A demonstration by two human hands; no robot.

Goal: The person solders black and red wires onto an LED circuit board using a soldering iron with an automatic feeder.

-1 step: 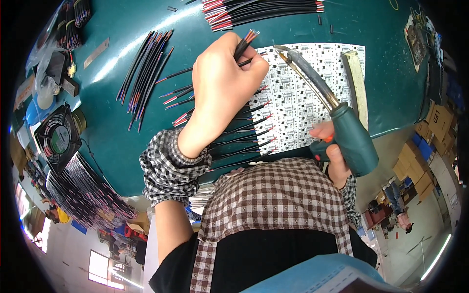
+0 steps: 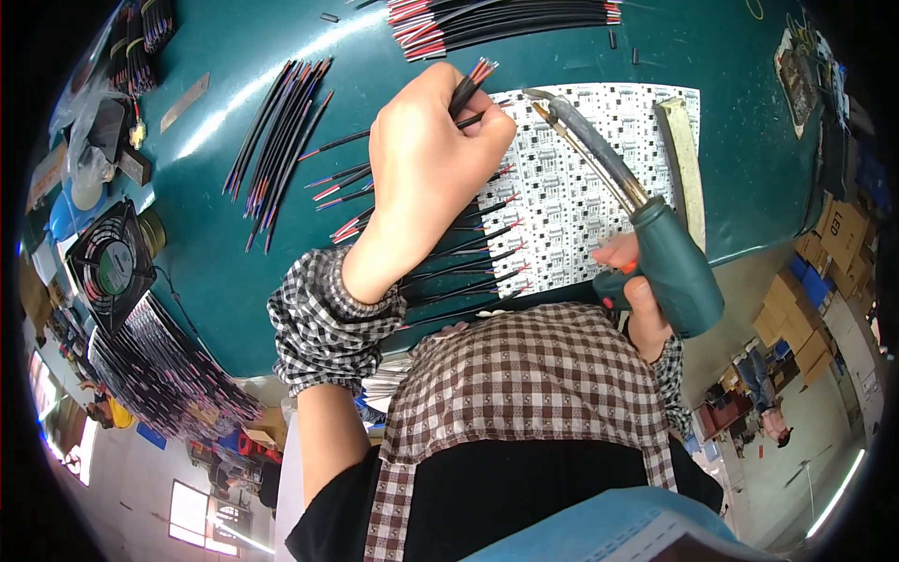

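My left hand (image 2: 426,150) is closed round a small bunch of black-sheathed wires (image 2: 465,89) with bare coloured ends, above the left edge of a white circuit board panel (image 2: 599,187). My right hand (image 2: 646,309) grips the handle of a green soldering gun (image 2: 679,272). Its long metal nozzle reaches up and left over the panel, and the tip stays apart from the held wires. Several black wires (image 2: 459,272) lie along the panel's left edge with their red ends on it. My left hand hides part of that edge and some wires.
Loose black wires (image 2: 281,140) lie on the green table (image 2: 206,309) at left, and a thick row (image 2: 524,26) at the far edge. A pale bar (image 2: 688,169) rests on the panel's right side. A black fan (image 2: 112,267), a metal strip (image 2: 185,101) and hanging wires (image 2: 169,375) are at left.
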